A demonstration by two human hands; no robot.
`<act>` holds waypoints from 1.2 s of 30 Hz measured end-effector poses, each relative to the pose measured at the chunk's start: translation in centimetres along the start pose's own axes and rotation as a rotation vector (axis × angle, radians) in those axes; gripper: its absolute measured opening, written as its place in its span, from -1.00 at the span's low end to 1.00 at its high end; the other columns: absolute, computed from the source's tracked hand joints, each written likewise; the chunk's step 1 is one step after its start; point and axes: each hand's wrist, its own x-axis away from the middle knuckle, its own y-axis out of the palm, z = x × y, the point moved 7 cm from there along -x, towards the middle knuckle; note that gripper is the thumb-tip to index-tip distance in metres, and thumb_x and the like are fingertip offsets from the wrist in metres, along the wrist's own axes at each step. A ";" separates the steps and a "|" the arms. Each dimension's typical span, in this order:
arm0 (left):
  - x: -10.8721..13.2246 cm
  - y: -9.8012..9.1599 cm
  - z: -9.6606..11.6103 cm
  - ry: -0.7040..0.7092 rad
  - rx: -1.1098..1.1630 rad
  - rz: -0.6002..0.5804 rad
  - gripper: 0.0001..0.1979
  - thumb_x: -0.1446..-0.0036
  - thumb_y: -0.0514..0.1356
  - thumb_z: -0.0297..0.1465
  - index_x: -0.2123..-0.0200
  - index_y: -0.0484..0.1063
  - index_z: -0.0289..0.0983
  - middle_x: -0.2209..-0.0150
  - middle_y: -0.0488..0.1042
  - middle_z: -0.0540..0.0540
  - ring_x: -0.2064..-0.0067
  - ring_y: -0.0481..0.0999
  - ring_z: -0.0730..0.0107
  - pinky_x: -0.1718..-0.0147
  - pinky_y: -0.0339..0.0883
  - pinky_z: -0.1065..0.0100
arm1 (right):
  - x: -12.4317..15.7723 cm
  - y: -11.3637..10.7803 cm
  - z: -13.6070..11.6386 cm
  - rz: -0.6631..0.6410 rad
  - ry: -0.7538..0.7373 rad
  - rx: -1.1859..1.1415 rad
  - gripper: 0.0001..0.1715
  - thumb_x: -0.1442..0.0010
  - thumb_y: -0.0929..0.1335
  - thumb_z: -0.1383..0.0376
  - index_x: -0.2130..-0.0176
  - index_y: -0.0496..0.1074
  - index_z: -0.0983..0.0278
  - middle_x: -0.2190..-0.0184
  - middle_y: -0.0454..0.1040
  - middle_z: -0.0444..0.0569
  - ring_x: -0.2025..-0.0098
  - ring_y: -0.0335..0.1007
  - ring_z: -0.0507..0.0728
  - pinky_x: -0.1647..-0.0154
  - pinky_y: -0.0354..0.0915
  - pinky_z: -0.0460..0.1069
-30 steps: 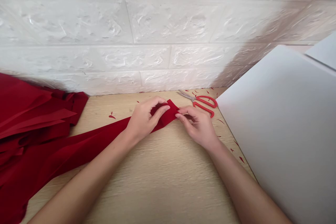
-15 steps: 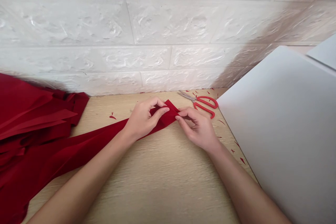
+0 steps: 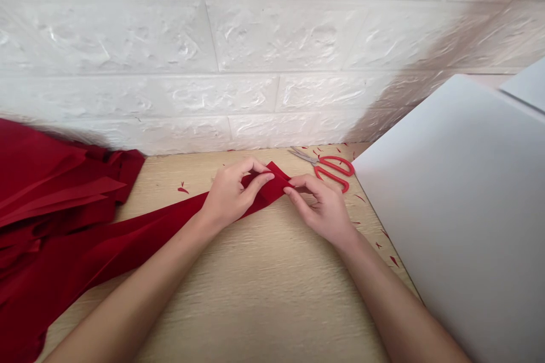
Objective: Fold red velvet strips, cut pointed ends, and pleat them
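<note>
A long strip of dark red fabric point(image 3: 140, 238) runs from the lower left up to the middle of the table, where its end is folded over. My left hand point(image 3: 238, 190) pinches the upper edge of this strip between thumb and forefinger. Close by on the right, my right hand point(image 3: 317, 201) is closed in a pinch on the strip's end corner. Part of the fabric passes behind my left hand and wrist and is hidden there. Red-handled scissors point(image 3: 334, 170) lie just beyond my right hand, their blades pointing left toward the wall.
A heap of red fabric point(image 3: 51, 181) fills the left side. Small red scraps point(image 3: 183, 188) are scattered over the wooden table point(image 3: 255, 295), several along its right edge. A large white panel point(image 3: 460, 198) stands at the right. A white brick-patterned wall point(image 3: 272, 34) closes off the back.
</note>
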 end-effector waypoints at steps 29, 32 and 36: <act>0.2 -0.3 0.2 0.015 -0.030 0.083 -0.87 -0.26 0.24 -0.36 0.35 0.54 -0.23 0.36 0.61 0.00 0.31 0.56 0.43 0.35 0.38 0.44 | 0.2 0.4 0.8 -0.016 0.189 -0.136 -0.67 -0.31 0.39 0.21 -0.05 0.36 0.18 0.16 0.61 -0.01 0.19 0.61 0.14 0.26 0.52 -0.01; 0.4 0.1 0.7 0.073 -0.032 0.046 -0.87 -0.28 0.23 -0.35 0.32 0.55 -0.22 0.34 0.62 0.00 0.30 0.57 0.42 0.32 0.39 0.42 | 0.2 0.6 0.5 -0.002 0.182 -0.154 -0.66 -0.28 0.41 0.20 -0.02 0.36 0.18 0.13 0.59 0.01 0.14 0.59 0.15 0.23 0.54 0.01; 0.5 0.6 1.2 0.100 -0.044 -0.003 -0.87 -0.29 0.22 -0.36 0.30 0.54 -0.22 0.33 0.63 -0.01 0.31 0.57 0.41 0.32 0.40 0.41 | 0.1 0.7 0.1 0.037 0.134 -0.144 -0.82 -0.30 0.40 0.24 0.08 0.43 0.20 0.14 0.59 -0.01 0.14 0.56 0.11 0.12 0.54 0.03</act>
